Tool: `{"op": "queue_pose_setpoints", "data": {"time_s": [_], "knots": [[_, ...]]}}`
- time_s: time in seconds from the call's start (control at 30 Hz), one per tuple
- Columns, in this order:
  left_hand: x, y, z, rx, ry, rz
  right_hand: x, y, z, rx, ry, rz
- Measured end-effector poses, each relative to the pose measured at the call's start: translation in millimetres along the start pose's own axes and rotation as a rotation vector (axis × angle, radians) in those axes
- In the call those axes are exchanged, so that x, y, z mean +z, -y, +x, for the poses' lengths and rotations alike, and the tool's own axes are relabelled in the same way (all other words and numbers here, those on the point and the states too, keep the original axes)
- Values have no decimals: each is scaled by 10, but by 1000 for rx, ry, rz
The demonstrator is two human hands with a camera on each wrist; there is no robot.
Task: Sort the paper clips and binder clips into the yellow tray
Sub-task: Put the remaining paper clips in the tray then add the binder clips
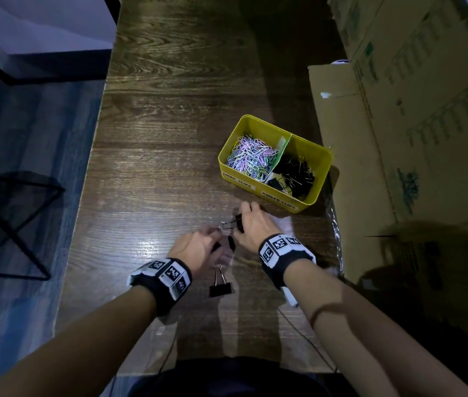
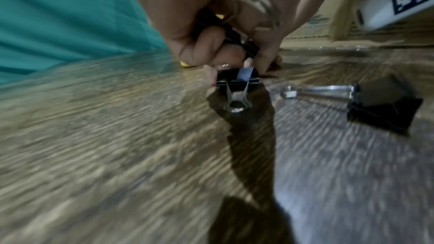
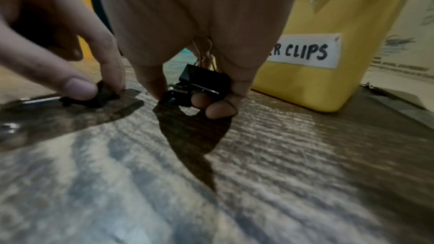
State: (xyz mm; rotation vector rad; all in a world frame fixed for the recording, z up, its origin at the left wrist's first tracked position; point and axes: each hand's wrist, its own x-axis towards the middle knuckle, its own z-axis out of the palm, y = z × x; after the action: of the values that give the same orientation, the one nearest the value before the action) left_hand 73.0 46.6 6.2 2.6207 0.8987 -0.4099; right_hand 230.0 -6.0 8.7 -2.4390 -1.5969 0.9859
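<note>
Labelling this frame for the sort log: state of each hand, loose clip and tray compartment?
left hand: grips black binder clips, pinching one on the table.
right hand: grips a binder clip just above the table.
loose binder clip: lies flat on the table, untouched.
yellow tray: upright, open.
left compartment: holds coloured paper clips.
right compartment: holds black binder clips.

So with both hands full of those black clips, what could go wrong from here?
1. The right hand already grips binder clips while reaching for another on the table, so one could slip out.
2. The left hand also holds clips while pinching another clip; same risk.
3. One binder clip lies near the left wrist and could be knocked or missed.
4. The yellow tray is divided, so a careless drop might land among the paper clips.
</note>
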Motion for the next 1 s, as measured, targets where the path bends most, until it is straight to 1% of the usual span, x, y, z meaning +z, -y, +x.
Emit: {"op": "queue_pose_setpoints", "data": {"time_s": [0.1,0.13,0.17,0.2,0.23,0.27,0.3,0.33,0.37,0.43,0.47,0.5,0.57,0.63,0.7,0.73,0.77,0.8,0.9,0.93,0.97,1.0], "knots": [[23,150,-22,-64,3,10,-31,-44,-52,76,7,141],[38,200,-14,-82,1,-45,-50,-63,-69,119,-8,230],[42,244,-5,-102,-6,-150,-63,-85,-83,166,-20,333],[24,268,10,-138,-31,-307,-73,-107,-101,207,-21,449],[-26,275,22,-219,-58,-537,-76,-125,-123,240,-3,582],[-95,268,33,-343,-78,-853,-78,-138,-157,260,23,729],[-168,260,39,-476,-72,-1175,-81,-149,-190,273,40,886],[-247,264,25,-566,-39,-1446,-92,-157,-224,276,40,1045],[-338,270,-4,-584,-1,-1671,-104,-154,-256,266,29,1186],[-486,287,-59,-495,56,-1981,-139,-121,-311,221,4,1370],[-538,277,-80,-438,90,-2054,-157,-99,-335,191,-4,1427],[-579,247,-91,-393,121,-2075,-169,-75,-349,161,-13,1470],[-636,172,-92,-310,197,-2060,-208,-26,-383,125,-24,1510],[-700,99,-77,-228,270,-2037,-253,-2,-403,112,-23,1494],[-774,20,-59,-193,303,-1932,-302,2,-427,106,-26,1449],[-802,-25,-55,-184,311,-1826,-316,0,-431,112,-32,1429],[-837,-85,-59,-166,315,-1679,-321,0,-431,124,-37,1417],[-838,-129,-60,-127,317,-1479,-318,3,-430,142,-40,1411],[-741,-180,-121,109,377,-668,-272,45,-412,167,-44,1404],[-699,-200,-163,160,399,-378,-252,58,-407,162,-43,1394],[-648,-230,-208,180,395,-112,-234,71,-405,154,-41,1382],[-583,-272,-253,195,374,80,-225,73,-410,150,-39,1366]]}}
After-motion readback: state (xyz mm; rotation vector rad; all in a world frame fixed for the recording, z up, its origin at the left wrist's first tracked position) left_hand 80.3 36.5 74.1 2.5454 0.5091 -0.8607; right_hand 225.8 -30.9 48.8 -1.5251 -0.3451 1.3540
